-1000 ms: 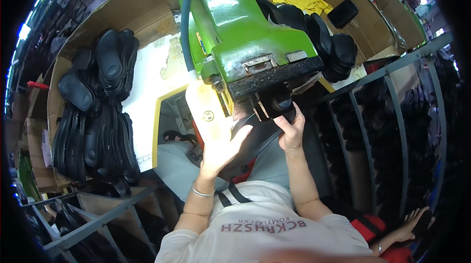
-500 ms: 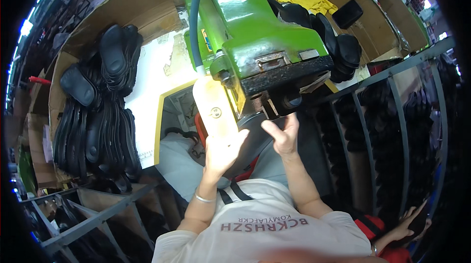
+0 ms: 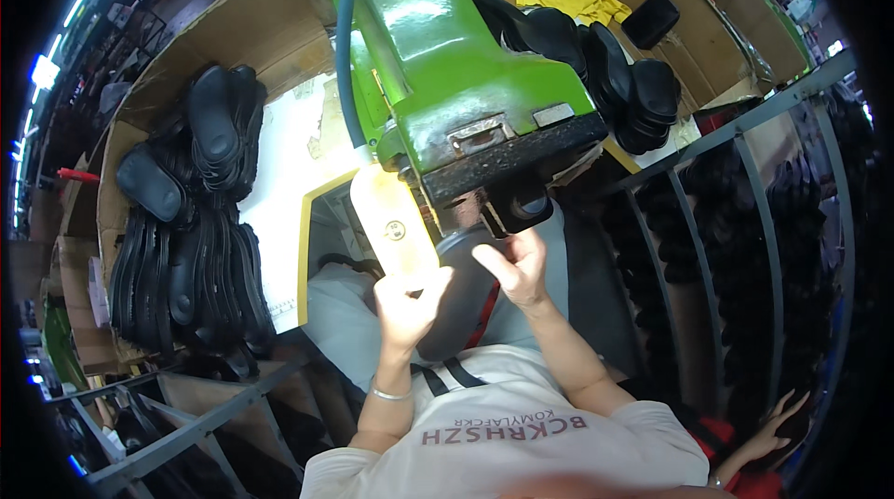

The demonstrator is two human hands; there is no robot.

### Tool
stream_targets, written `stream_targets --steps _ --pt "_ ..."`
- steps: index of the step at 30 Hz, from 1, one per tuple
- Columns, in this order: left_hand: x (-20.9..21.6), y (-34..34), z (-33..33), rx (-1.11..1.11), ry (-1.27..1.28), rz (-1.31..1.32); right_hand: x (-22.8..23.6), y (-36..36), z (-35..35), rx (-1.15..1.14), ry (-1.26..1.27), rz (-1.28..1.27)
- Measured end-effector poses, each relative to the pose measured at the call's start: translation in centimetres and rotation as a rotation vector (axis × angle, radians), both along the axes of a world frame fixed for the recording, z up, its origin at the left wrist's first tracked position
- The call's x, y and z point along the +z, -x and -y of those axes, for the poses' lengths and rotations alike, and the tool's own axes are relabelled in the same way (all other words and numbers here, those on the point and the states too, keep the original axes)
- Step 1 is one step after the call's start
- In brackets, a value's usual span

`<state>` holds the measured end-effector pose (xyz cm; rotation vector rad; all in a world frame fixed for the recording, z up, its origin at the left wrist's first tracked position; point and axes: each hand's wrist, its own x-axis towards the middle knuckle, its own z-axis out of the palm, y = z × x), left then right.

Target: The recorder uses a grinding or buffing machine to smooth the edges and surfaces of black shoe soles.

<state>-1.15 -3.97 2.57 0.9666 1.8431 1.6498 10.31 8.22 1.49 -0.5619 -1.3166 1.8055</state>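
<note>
A black shoe sole point(image 3: 461, 308) is tilted below the head of a green machine point(image 3: 484, 80), its upper end close under the black metal block. My left hand point(image 3: 406, 313) is closed on the sole's left edge, thumb over it and fingers curled. Beside that hand, a cream elongated piece point(image 3: 391, 224) with a round mark hangs under the end of a blue hose point(image 3: 345, 52). My right hand point(image 3: 521, 274) grips the sole's right edge just below the block, thumb on the surface. Its other fingertips are partly hidden at the block.
Stacked black soles point(image 3: 191, 266) stand on the white table point(image 3: 279, 164) at left. More black soles point(image 3: 605, 71) and a yellow cloth point(image 3: 573, 2) lie behind the machine at right. Metal racks point(image 3: 764, 257) stand on both sides. Another person's hand point(image 3: 768, 438) shows at lower right.
The black sole now shows more fully between my hands. My right hand has come left and down, closer to my left hand. The whole view has shifted slightly.
</note>
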Motion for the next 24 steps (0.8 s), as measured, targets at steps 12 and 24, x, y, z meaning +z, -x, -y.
stream_targets --steps 12,24 --pt "-2.5 -1.3 -1.2 0.149 -0.068 -0.104 -6.0 -9.0 7.6 0.549 0.364 0.312" --pt "-2.1 -3.3 -2.8 0.032 -0.112 0.309 -4.1 -15.4 -0.4 -0.149 0.263 0.255"
